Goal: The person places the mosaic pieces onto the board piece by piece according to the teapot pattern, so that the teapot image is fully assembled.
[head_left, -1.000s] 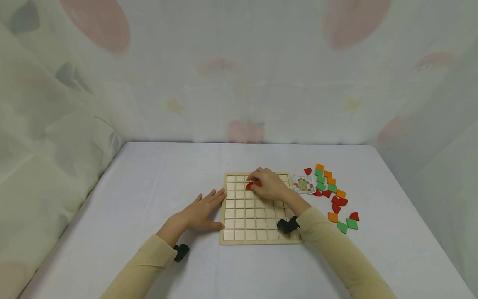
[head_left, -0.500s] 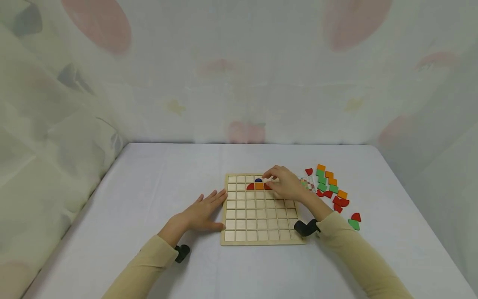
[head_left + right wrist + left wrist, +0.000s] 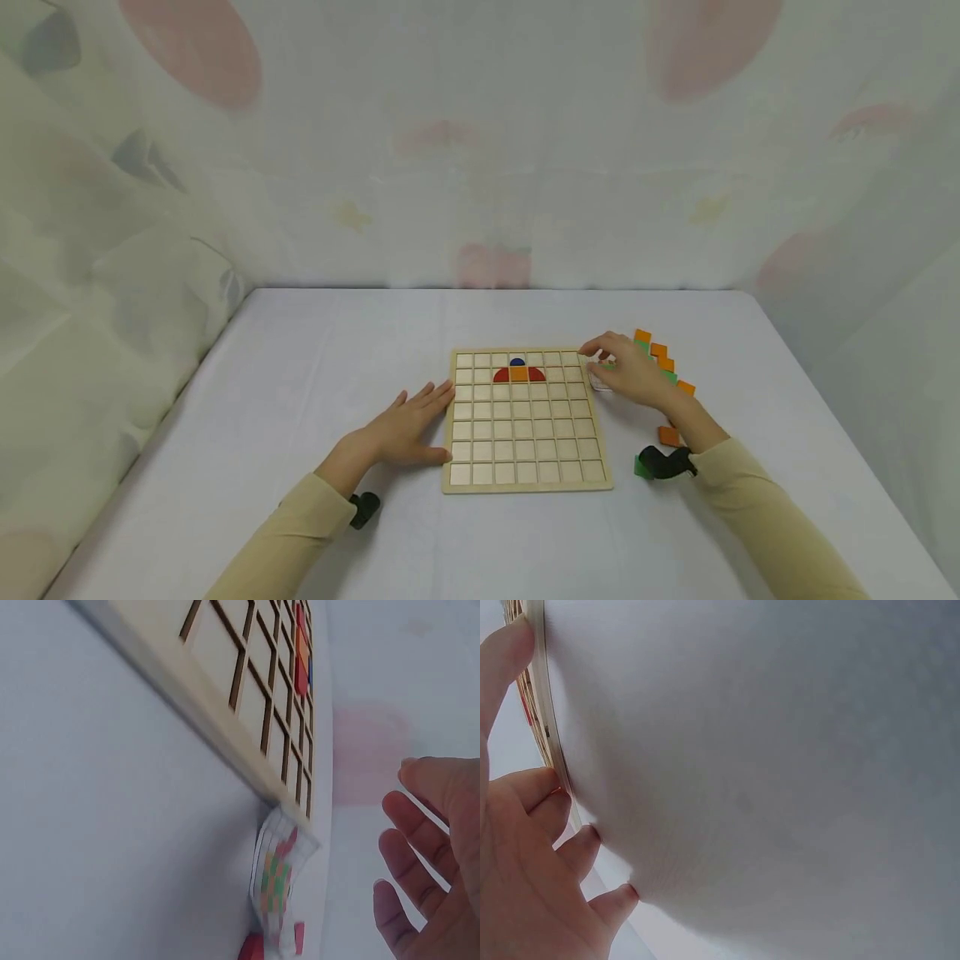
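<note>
A wooden grid board (image 3: 525, 429) lies on the table. Near its far edge sit a blue piece (image 3: 517, 362), an orange square (image 3: 519, 374) and a red piece on either side of the square. My left hand (image 3: 405, 429) rests at the board's left edge with fingers spread, and its fingertips touch the rim (image 3: 553, 735). My right hand (image 3: 630, 371) hovers past the board's right edge, above a printed pattern card (image 3: 276, 877). Its fingers (image 3: 409, 825) are relaxed and apart, with nothing between them.
Right of the card lie loose orange squares (image 3: 686, 388) and green pieces (image 3: 642, 336), partly hidden by my right hand and forearm. Red pieces (image 3: 253, 947) show beside the card in the right wrist view. A patterned cloth (image 3: 480, 167) hangs behind the table.
My right hand has moved right, off the board to above the card, uncovering the red piece right of the orange square. My left hand has stayed at the board's edge.
</note>
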The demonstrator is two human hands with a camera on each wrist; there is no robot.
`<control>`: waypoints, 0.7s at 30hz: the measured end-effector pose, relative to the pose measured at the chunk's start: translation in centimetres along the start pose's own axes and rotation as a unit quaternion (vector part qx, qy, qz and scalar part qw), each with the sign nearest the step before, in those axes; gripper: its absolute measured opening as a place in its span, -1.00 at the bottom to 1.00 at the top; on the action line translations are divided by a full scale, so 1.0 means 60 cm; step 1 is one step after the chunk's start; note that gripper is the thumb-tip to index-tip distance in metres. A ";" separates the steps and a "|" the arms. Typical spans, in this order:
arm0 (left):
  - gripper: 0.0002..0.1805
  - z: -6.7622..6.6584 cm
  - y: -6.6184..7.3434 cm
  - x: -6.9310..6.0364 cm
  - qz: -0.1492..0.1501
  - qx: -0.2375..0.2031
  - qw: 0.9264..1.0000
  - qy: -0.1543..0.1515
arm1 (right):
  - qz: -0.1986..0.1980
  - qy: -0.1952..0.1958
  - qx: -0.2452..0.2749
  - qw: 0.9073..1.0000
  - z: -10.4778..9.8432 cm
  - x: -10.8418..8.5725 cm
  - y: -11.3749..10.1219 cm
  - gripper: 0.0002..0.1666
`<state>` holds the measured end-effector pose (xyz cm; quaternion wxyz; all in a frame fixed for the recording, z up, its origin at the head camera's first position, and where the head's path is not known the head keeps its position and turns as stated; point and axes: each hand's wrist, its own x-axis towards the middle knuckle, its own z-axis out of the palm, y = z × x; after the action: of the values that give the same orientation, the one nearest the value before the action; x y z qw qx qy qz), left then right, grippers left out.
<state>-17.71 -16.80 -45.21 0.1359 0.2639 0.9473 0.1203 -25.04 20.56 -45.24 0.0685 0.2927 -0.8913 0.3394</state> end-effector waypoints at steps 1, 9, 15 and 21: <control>0.01 0.000 0.000 0.000 -0.001 0.000 1.000 0.000 | 0.003 0.000 0.005 1.000 -0.005 -0.005 0.004 -0.74; 0.00 0.000 -0.001 0.001 -0.002 0.002 1.000 0.000 | 0.070 0.010 -0.020 0.997 -0.039 -0.044 0.035 -0.69; 0.01 -0.001 -0.002 0.001 0.001 -0.004 1.000 0.001 | 0.114 0.010 -0.042 0.993 -0.052 -0.062 0.064 -0.67; 0.01 -0.001 -0.002 0.001 0.002 -0.003 1.000 -0.001 | 0.137 0.003 -0.056 0.989 -0.057 -0.071 0.083 -0.67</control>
<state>-17.82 -16.89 -45.20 0.1371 0.2656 0.9462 0.1237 -24.64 27.77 -46.80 0.0403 0.1630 -0.9403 0.2960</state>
